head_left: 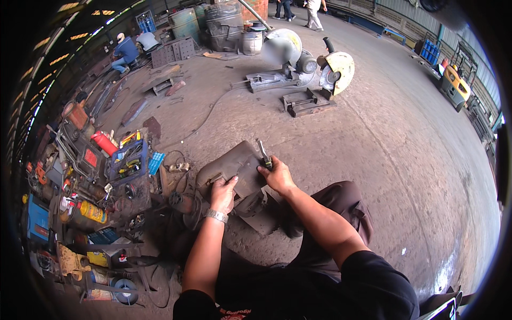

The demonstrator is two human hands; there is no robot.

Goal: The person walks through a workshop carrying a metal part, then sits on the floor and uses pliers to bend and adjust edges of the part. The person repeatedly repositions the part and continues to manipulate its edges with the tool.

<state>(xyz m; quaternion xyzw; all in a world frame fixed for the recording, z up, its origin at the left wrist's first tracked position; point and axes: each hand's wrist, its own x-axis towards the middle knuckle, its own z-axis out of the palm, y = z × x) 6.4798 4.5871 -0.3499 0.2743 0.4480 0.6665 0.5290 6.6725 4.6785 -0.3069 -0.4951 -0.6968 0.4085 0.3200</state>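
Your right hand (278, 176) is closed around a small hand tool (263, 153), its shiny metal end pointing up and away from you over the right side of a dark panel (242, 160). That panel has rounded corners and lies in front of you, just above the floor (373, 154), above a dark metal piece (260, 216) between your legs. Your left hand (223, 194) is on the panel's near edge, thumb on the upper face and fingers bent; you cannot tell from here whether it grips the edge or only presses there. A metal watch (217, 215) sits on your left wrist.

To your left is a crowded spread of gear: a blue tray (143, 166) of tools, a red bottle (104, 143) beside it, and a yellow can (92, 212) nearer to you. Well ahead of you, two cutting saws (345, 69) stand on the floor. Beyond them are large drums (184, 25), with two people (126, 52) sitting low to their left. A yellow vehicle (456, 88) stands far off to the right.
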